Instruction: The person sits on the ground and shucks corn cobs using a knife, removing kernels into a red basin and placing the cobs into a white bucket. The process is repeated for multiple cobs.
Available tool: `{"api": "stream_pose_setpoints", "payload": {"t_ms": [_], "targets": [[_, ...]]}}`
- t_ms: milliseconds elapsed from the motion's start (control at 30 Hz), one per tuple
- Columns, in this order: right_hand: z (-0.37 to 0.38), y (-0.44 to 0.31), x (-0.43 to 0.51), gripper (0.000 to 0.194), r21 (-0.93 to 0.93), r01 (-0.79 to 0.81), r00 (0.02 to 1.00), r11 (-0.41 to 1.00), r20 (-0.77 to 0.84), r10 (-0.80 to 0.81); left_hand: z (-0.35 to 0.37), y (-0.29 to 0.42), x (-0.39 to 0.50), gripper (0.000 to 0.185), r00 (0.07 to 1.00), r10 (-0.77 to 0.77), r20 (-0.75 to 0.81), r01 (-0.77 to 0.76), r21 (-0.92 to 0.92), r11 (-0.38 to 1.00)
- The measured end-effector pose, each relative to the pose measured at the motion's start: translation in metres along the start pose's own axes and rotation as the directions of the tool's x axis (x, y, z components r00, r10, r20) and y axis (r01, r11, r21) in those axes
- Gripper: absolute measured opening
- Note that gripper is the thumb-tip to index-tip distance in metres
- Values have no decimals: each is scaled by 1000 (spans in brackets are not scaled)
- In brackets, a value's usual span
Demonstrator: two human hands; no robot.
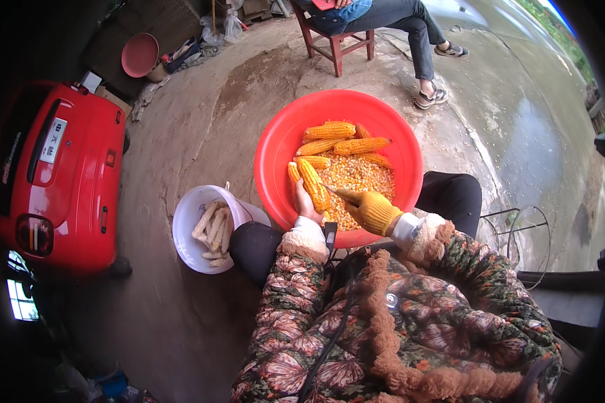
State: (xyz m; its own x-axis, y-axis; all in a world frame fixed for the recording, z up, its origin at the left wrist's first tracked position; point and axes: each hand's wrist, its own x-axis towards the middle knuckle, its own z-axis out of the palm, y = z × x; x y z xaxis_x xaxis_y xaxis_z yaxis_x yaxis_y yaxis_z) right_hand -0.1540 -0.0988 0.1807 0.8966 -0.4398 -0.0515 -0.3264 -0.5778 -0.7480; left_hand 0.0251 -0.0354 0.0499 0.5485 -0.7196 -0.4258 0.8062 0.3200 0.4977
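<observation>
My bare left hand grips an ear of corn over a wide red plastic basin. In a yellow knitted glove, my right hand holds a thin pointed tool whose tip meets the ear's right side; the glove hides its handle. Loose corn kernels cover the basin's floor below both hands. Several whole ears of corn lie toward the basin's far side, on and beside the kernels. Another ear shows just left of the held one.
A white bucket with bare corncobs stands left of my knee. Beyond the basin, a person sits on a wooden chair. A red car is parked at the left. A metal wire frame stands at the right.
</observation>
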Motion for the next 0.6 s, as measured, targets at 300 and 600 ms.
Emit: {"api": "stream_pose_setpoints", "payload": {"t_ms": [300,600], "targets": [[-6,-19,-7,37,-259,20,1000,966,-12,-24,8,-1,-12,46,999,40,26,-42,64,997],[2,-30,8,41,-422,11,981,906,180,72,24,-8,-19,58,907,394,-149,-273,503,820]]}}
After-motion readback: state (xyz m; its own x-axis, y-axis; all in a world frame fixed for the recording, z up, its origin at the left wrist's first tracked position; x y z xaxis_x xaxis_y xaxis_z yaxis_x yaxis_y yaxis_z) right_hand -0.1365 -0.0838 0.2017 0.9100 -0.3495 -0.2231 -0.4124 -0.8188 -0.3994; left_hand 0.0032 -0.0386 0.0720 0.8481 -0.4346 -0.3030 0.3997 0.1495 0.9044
